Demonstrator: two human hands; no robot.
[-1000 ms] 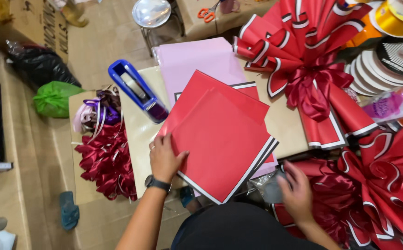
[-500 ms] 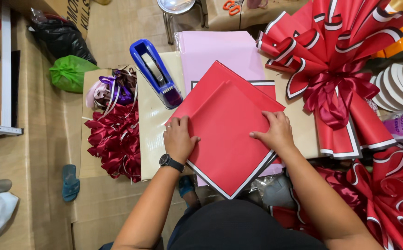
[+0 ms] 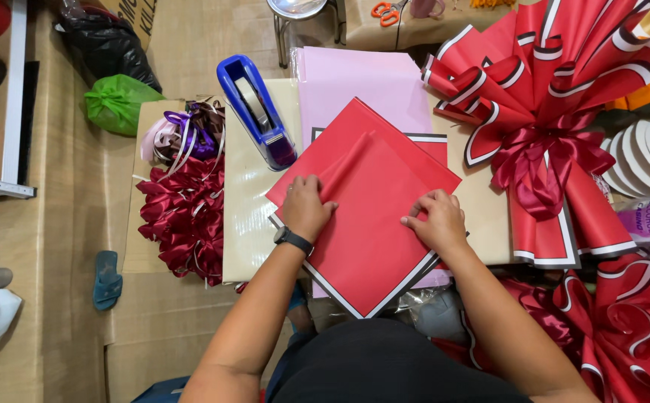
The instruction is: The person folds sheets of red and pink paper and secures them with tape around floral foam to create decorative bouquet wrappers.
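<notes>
Red sheet [image 3: 373, 201]: top of a stack set cornerwise on the table [image 3: 247, 216]; I see a raised crease running up its left half.
Left hand [image 3: 306, 209]: fingers curled, pressing flat on the sheet's left corner, gripping nothing.
Right hand [image 3: 433, 222]: knuckles bent, pinning the right edge.
Risk: as I judge it, uneven pressure could skew the fold or slide the sheets beneath.
Packages: blue tape dispenser [image 3: 258, 112] just left; green bag [image 3: 116, 103] on the floor; purple-labelled bottle [image 3: 649, 219] lying far right.
</notes>
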